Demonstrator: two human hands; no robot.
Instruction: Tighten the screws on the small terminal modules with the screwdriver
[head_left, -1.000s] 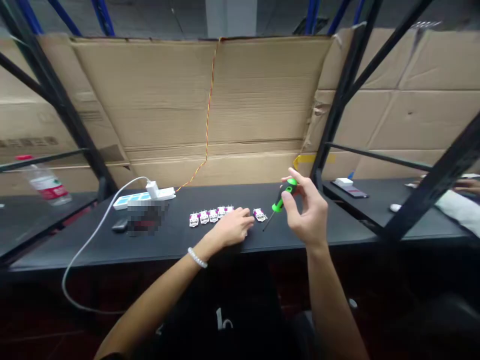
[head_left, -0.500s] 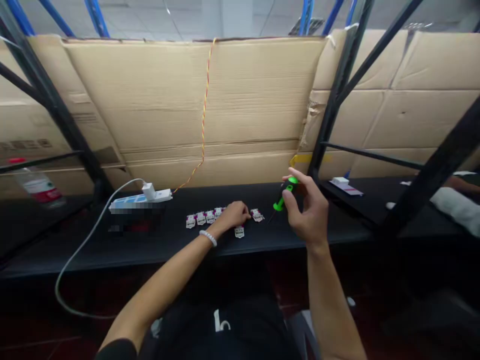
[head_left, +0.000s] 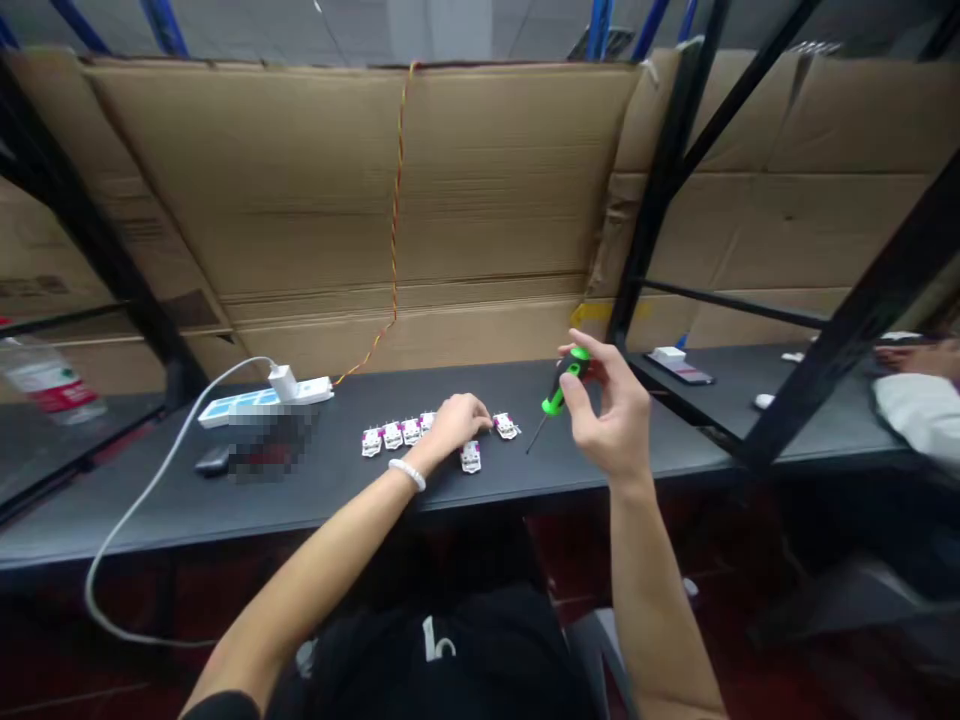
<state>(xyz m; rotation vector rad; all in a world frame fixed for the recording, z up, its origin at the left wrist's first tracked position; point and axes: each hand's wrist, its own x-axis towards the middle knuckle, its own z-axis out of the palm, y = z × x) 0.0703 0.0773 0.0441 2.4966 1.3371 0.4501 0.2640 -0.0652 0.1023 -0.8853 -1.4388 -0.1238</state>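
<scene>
Right hand (head_left: 611,420) pinched the green screwdriver (head_left: 559,390), left hand (head_left: 455,420) lay curled over the modules (head_left: 390,436) (grip unclear), so I'd have pinned one flat before lowering the tip.

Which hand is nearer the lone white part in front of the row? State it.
Left. The left hand rests just behind the lone white part; the right hand is off to its right, holding a green screwdriver.
</scene>
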